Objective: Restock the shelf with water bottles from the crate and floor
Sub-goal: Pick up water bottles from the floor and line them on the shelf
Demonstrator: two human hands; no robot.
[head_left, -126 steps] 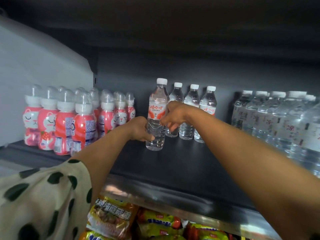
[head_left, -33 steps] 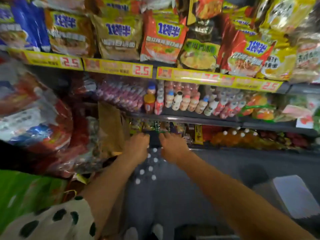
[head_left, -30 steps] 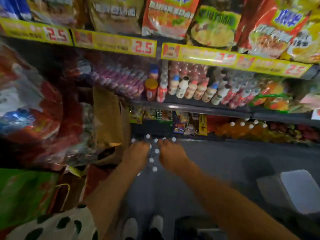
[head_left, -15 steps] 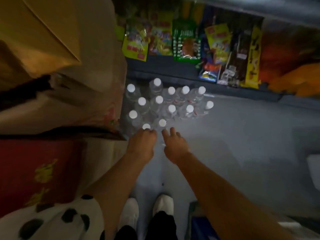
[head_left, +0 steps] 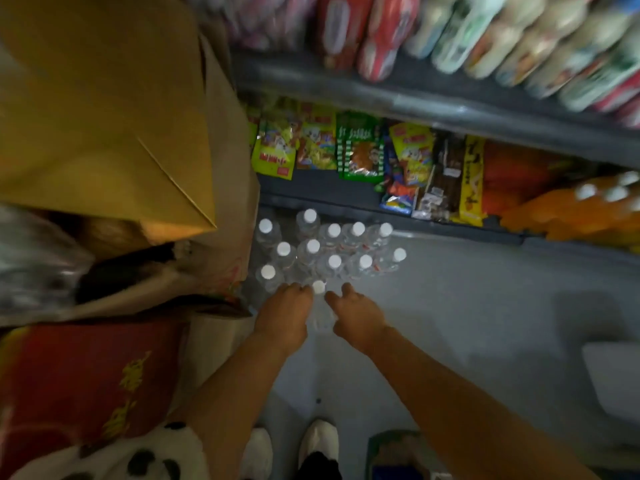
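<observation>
1. Water bottles [head_left: 313,246]: a cluster with white caps, upright on the grey floor [head_left: 467,306], beside a cardboard box [head_left: 221,188] and below the lowest shelf [head_left: 346,199].
2. Nearest bottle [head_left: 319,287]: between both hands.
3. Left hand [head_left: 284,315]: fingers curled at that bottle's side; grip cannot be told.
4. Right hand [head_left: 356,315]: fingers loosely spread, reaching the same bottle; contact unclear.
5. Lowest shelf: holds snack packets [head_left: 360,150].
</observation>
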